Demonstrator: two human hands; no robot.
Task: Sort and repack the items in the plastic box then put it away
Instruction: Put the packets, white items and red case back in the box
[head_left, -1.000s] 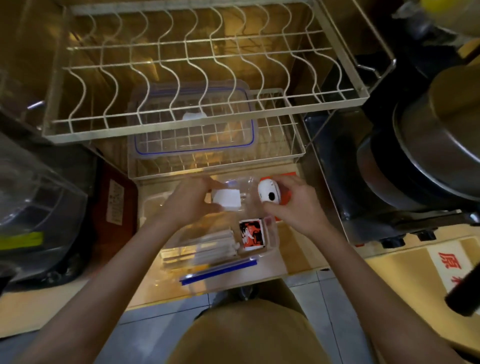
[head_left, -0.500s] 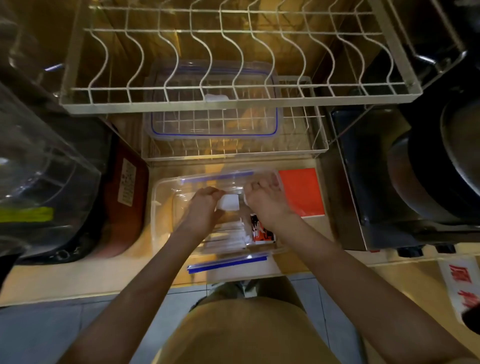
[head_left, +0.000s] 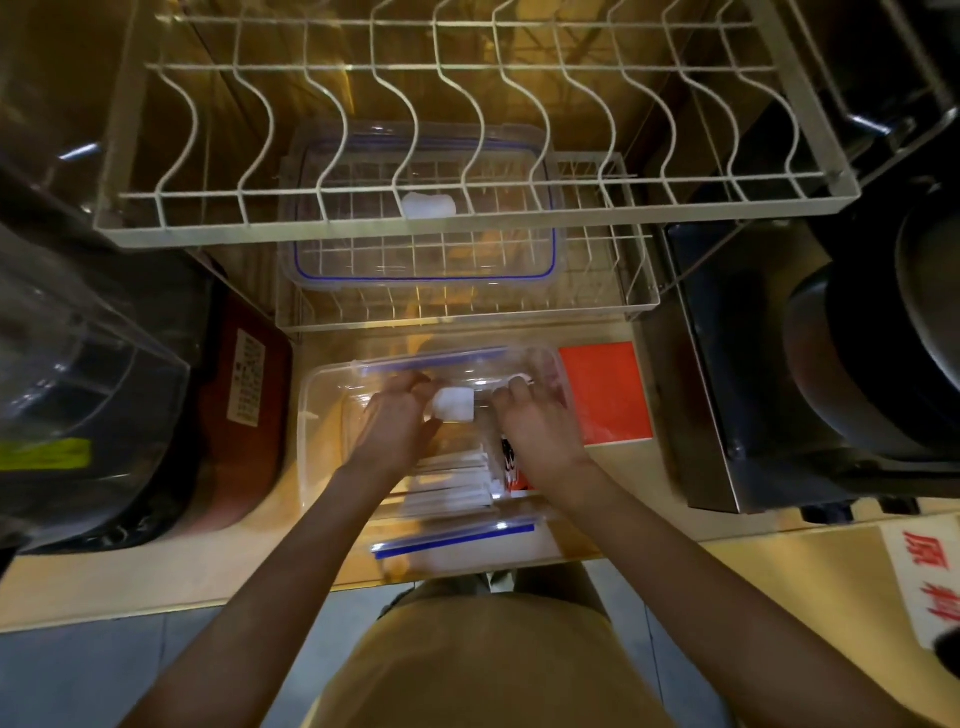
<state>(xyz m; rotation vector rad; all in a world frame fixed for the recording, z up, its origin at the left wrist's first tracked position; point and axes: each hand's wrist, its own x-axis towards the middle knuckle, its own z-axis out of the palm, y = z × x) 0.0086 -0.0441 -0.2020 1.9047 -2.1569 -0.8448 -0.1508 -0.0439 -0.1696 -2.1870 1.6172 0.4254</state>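
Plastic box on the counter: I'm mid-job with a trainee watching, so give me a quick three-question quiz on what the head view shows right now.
1. True or false: the left hand holds the white block over the plastic box.
2. What lies on the counter just right of the box? A) orange card B) blue cup C) green sponge
3. Fill in: the clear lid with the blue seal rests on the lower wire ____.

Key:
1. True.
2. A, the orange card.
3. Rack: the lower wire rack.
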